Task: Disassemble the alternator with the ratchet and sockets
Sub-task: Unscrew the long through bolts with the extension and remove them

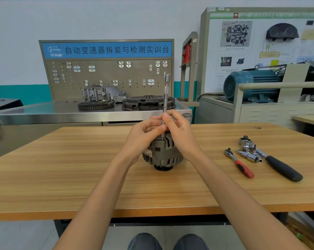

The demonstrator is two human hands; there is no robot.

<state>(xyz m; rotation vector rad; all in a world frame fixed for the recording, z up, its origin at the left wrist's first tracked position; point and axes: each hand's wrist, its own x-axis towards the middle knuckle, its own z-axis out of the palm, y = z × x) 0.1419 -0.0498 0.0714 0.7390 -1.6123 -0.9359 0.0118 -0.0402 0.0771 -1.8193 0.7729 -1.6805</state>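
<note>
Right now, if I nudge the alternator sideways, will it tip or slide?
Probably tips: the alternator stands upright on its narrow black pulley end. It looks like solid metal, so likely heavy. Both hands, left hand and right hand, pinch the extension bar above it, hardly bracing the body.

- Bright, even indoor light; soft faint shadows on the bench (62, 177).
- Mild glare along the steel counter (62, 114) edge.
- Wide-angle bending (strongest at corners), left edge blurred.

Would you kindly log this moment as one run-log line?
hands: left hand and right hand pinch extension bar | bar: upright on alternator | ratchets: idle on table
</note>
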